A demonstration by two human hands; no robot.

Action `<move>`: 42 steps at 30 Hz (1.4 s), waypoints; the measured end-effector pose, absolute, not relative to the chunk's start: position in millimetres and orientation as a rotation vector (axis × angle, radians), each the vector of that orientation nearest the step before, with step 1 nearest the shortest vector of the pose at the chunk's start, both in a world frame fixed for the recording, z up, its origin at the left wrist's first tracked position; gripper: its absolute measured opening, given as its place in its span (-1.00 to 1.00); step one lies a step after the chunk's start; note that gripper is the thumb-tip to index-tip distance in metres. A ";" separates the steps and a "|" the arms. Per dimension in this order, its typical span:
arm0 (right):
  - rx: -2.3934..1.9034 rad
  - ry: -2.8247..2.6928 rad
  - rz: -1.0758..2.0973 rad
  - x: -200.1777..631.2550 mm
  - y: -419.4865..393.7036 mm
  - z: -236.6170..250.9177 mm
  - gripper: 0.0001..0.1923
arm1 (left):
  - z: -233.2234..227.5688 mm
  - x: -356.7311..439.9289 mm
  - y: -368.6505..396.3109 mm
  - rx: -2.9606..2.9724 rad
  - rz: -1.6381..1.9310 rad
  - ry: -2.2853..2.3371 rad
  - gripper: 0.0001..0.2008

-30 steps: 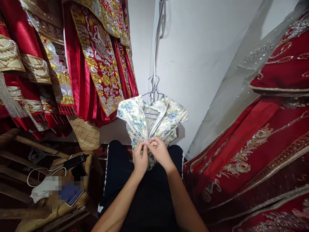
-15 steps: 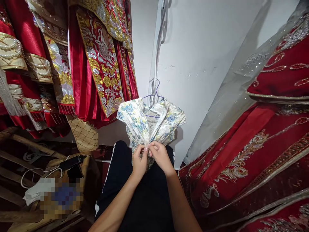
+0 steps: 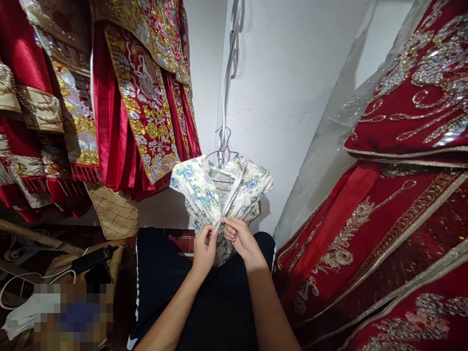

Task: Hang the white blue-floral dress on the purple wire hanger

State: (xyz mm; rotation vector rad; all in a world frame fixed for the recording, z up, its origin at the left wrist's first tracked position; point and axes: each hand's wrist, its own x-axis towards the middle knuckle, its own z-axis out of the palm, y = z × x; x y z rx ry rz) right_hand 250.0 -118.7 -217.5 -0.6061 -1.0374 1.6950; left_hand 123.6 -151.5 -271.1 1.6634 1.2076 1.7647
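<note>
A cream dress with blue flower print [image 3: 197, 187] hangs open-fronted on a thin wire hanger [image 3: 221, 148] against the white wall. My left hand [image 3: 203, 249] and my right hand [image 3: 239, 239] meet at the dress's front seam, just below the open neckline. Both pinch the two fabric edges together between thumb and fingers. What sits between the fingertips is too small to tell. My black-clad lap [image 3: 215, 302] is right below the hands.
Red robes with gold embroidery [image 3: 142, 97] hang at the upper left. More red embroidered cloth [image 3: 383, 219] and a sheer grey veil [image 3: 329, 156] fill the right. At the lower left a wooden stool [image 3: 109, 263] holds a black device [image 3: 91, 258] and white cables [image 3: 22, 280].
The view has shifted slightly, and the dress and hands sit a little lower and further left. My fingers have kept working at the same spot on the front seam.
</note>
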 end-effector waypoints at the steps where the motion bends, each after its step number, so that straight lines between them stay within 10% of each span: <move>1: -0.591 -0.999 1.695 250.6 -115.7 -214.0 -0.78 | -270.8 123.9 -151.5 1.675 1.762 1.211 -0.78; 11: -0.478 -0.765 1.344 265.5 -89.3 -155.4 -0.80 | -277.4 118.6 -154.6 1.591 1.740 1.302 -0.73; 20: -0.909 -1.440 0.964 243.1 -102.0 -214.6 -0.52 | -277.5 119.4 -155.9 1.638 1.707 1.268 -0.78; 42: -1.027 -1.863 0.234 262.5 -63.6 -153.6 -0.79 | -274.4 111.4 -158.0 1.747 1.684 1.310 -0.75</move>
